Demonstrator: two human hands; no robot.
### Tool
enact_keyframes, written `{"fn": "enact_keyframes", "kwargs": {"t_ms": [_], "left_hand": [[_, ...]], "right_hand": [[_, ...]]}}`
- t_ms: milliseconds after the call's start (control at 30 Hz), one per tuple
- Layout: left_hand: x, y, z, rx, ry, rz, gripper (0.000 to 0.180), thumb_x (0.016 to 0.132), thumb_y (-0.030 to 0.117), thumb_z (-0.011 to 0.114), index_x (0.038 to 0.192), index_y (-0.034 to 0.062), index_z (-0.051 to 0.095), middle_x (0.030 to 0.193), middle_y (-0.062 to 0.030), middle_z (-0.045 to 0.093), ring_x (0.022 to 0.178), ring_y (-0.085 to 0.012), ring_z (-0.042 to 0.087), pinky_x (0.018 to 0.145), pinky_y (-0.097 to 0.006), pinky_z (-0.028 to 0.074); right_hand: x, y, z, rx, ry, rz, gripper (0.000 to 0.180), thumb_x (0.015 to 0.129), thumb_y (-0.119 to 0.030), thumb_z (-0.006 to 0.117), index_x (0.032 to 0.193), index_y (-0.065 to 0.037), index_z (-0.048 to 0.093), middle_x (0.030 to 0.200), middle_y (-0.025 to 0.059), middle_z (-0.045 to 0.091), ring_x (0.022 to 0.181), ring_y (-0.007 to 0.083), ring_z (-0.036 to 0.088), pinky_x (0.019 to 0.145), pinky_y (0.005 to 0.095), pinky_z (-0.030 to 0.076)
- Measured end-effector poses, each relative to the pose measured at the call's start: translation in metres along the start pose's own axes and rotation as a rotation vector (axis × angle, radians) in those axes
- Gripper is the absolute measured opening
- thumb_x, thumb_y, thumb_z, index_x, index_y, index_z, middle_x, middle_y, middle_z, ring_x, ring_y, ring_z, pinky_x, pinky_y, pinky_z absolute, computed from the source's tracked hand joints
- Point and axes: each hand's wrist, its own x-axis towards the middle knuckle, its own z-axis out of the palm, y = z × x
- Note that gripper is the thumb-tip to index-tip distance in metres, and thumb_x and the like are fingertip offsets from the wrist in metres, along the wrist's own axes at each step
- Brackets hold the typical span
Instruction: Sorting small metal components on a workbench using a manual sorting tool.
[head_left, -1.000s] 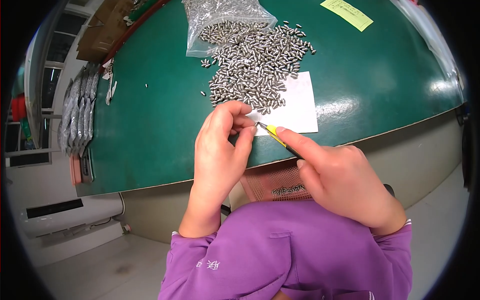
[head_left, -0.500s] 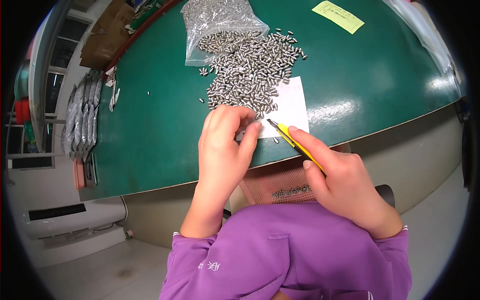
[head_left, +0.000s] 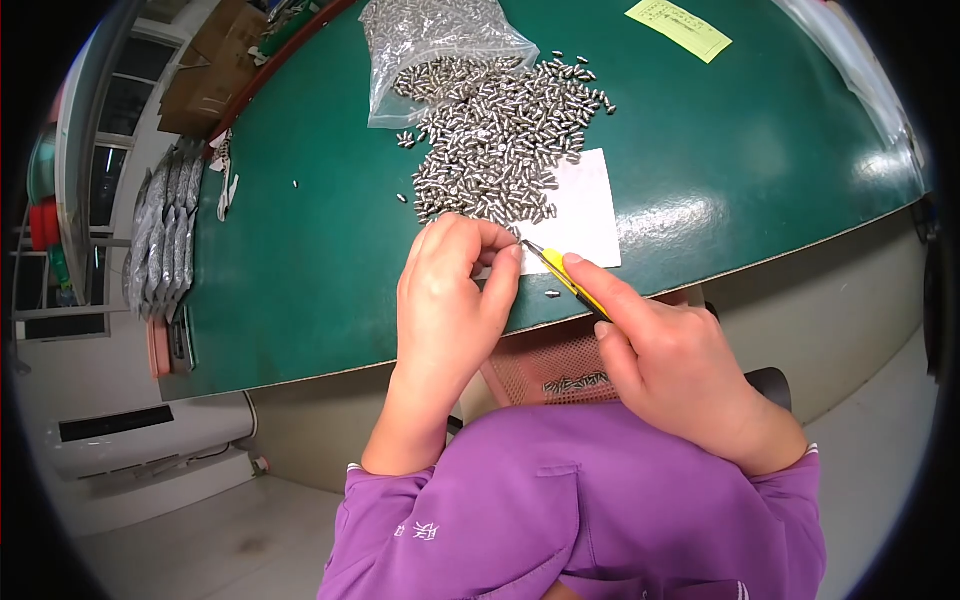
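Left hand [head_left: 450, 290]: curled over the near part of the counter [head_left: 300, 260], fingertips pinched together at the near edge of the pile; the grip is closed, presumably on a small piece, but what it pinches is hidden by the fingers.
Right hand [head_left: 680, 365]: grip closed around a yellow knife [head_left: 565, 280], forefinger lying along its back.
Knife: slants up and to the left from the right hand; its tip meets the left fingertips, just above the counter's near edge.
Pile [head_left: 500, 140]: many small silver metal pieces, heaped on the green counter beyond the hands and spreading onto the paper.
Paper [head_left: 585, 215]: a white sheet lying flat, partly under the pile, just beyond the knife tip.
Bag [head_left: 430, 45]: clear plastic, filled with the same pieces, at the far end of the pile, touching it.
Stray piece [head_left: 552, 293]: one lies alone on the counter, just below the knife.
Basket [head_left: 555, 365]: reddish mesh, below the counter edge between the two forearms, a few pieces inside.
Note [head_left: 680, 27]: yellow slip at the far right of the counter, well apart from the hands.
Packets [head_left: 150, 240]: a row of grey packets standing beyond the counter's left edge.
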Motion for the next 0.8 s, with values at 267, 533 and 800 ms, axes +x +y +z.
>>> {"fn": "enact_keyframes", "kwargs": {"t_ms": [267,533,800], "left_hand": [[0.002,0.001,-0.002,-0.01,-0.01,-0.013,0.012,0.082,0.001,0.074,0.083,0.0035,0.063,0.079,-0.0068,0.062,0.074,-0.024,0.062,0.067,-0.037,0.052],[0.003,0.0,-0.003,-0.006,-0.016,-0.001,0.012,0.082,0.001,0.074,0.082,0.0031,0.062,0.079,-0.0074,0.062,0.075,-0.0247,0.061,0.066,-0.038,0.051],[-0.003,0.003,-0.009,-0.066,-0.094,-0.037,0.008,0.083,0.002,0.074,0.084,0.0032,0.066,0.08,-0.0082,0.062,0.076,-0.0261,0.061,0.068,-0.038,0.05]], "right_hand": [[-0.001,0.001,0.004,-0.063,0.005,-0.019,0.059,0.088,0.0,0.06,0.146,-0.012,0.054,0.081,0.0159,0.069,0.065,0.0334,0.067,0.062,0.0438,0.055],[0.009,-0.006,-0.011,-0.092,-0.121,0.022,0.057,0.088,0.0,0.061,0.144,-0.011,0.056,0.075,0.0155,0.067,0.062,0.0335,0.065,0.06,0.0435,0.053],[0.007,0.0,-0.007,-0.108,-0.025,-0.072,0.054,0.088,-0.001,0.062,0.141,-0.008,0.057,0.068,0.0139,0.064,0.058,0.0323,0.065,0.057,0.0423,0.053]]}}
